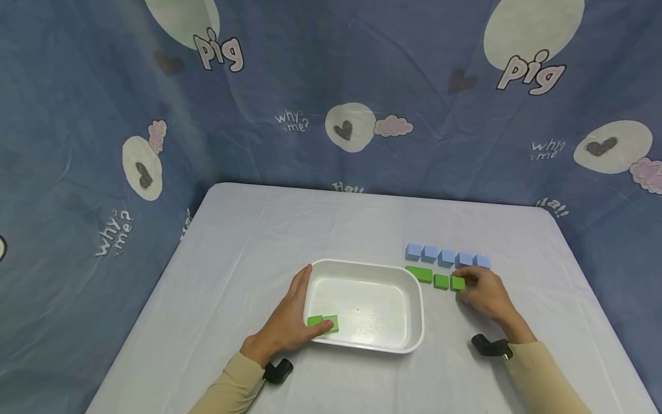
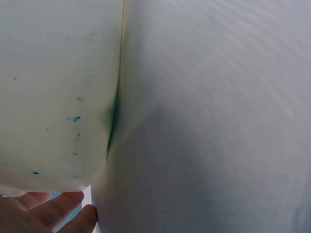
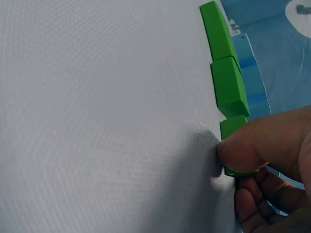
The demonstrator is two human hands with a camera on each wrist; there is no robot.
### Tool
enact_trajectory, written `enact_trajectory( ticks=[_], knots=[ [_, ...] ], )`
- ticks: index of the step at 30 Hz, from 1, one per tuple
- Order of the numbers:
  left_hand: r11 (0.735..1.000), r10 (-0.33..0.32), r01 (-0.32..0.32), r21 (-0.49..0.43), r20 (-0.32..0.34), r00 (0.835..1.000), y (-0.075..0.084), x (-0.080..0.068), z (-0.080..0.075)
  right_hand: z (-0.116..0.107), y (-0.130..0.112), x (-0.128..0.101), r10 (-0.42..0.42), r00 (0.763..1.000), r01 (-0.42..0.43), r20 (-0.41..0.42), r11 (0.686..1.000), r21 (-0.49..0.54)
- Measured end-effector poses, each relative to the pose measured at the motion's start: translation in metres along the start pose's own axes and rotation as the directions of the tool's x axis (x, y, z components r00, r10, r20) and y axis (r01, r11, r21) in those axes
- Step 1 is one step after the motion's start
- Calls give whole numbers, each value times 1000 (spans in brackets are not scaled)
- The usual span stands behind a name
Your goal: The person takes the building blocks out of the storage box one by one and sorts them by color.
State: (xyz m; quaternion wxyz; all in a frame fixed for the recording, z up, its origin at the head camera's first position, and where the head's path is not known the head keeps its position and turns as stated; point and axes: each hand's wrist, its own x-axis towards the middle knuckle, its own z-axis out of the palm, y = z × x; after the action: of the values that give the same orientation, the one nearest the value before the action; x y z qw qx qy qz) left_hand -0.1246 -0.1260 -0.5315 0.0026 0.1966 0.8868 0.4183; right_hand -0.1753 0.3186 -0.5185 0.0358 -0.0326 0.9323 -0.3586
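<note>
The right hand pinches a green block on the worktop, thumb and fingers closed on it. That block sits at the right end of a short green row, just in front of a line of blue blocks. To the left stands a white tub. The left hand reaches over the tub's near left rim, its fingers curled onto two green blocks lying inside at the near left corner. A patterned blue cloth hangs behind the worktop.
</note>
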Motion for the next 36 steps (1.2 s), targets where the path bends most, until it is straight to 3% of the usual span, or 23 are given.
enact_trajectory(
  ticks=[9, 15, 24, 36],
  knots=[
    [1000, -1, 2, -2, 8, 1000, 1, -1, -2, -9, -6, -2, -22, 999, 21, -28, 999, -32],
    [1000, -16, 16, 4, 7, 1000, 1, -1, -4, -19, -20, -2, -90, 992, 93, -90, 995, 21],
    [997, -79, 78, 6, 60, 995, 2, -2, -3, -21, -51, -1, -133, 986, 143, -102, 986, 92],
    [999, -34, 32, 29, 78, 996, 3, -1, -7, -14, -84, 4, -243, 963, 259, -112, 951, 167]
  ],
)
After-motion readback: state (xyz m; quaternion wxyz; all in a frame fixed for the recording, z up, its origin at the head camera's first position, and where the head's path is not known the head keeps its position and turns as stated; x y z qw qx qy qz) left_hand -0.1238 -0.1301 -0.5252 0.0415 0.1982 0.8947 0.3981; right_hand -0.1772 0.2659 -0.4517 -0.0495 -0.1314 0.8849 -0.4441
